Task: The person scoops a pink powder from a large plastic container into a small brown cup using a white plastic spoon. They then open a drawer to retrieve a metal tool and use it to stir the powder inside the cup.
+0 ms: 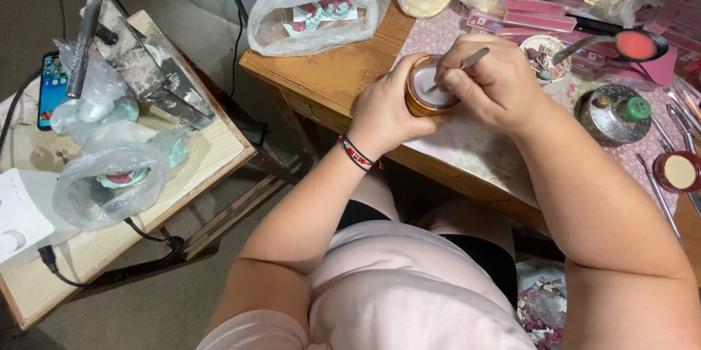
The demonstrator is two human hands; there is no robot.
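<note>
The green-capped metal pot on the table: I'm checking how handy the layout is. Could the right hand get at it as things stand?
Probably yes. The metal pot stands just beside the right hand with bare table between, though that hand holds a thin metal tool in the round container.

I note the round container (431, 87) as amber-brown outside and white inside, with a silver-grey metal tool (467, 62) above it. The wrist band (358, 153) reads red and black; the table cover (438, 32) is pink with a fine pattern. The ladle (635, 45) holds coral-red, the bottle cap (635, 108) is green, and the phone (52, 87) shows blue.
</note>
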